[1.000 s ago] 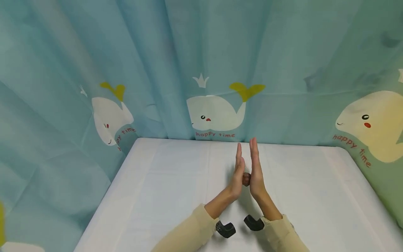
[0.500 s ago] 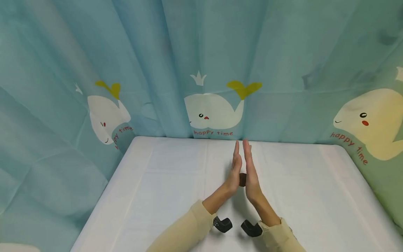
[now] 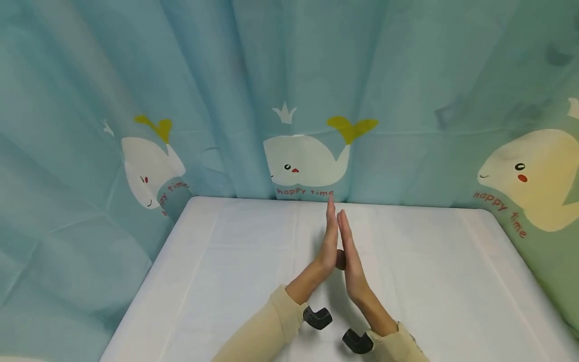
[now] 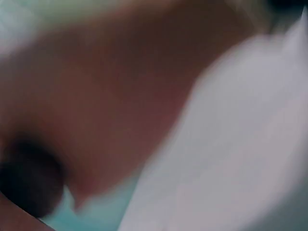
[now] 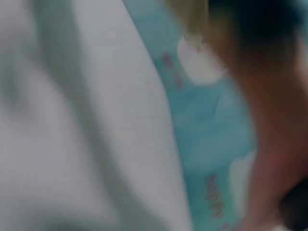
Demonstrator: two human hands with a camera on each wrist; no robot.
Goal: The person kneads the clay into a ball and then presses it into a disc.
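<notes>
Both hands stand upright, palm to palm, over the middle of the white table. My left hand and my right hand have straight fingers pointing away from me. A small dark brown ball is pressed between the two palms, only a sliver of it showing. In the left wrist view a blurred palm fills the frame with the dark ball at its lower left. The right wrist view is blurred, with the right hand along its right edge.
A blue curtain with white whales and "happy time" lettering hangs around the table's back and sides. Black wrist-camera mounts sit at both cuffs of the beige sleeves. The table's left edge runs diagonally.
Both hands have drifted left and closed tighter together. The left hand has slid forward past the right, and the ball between the palms shows less than before.
</notes>
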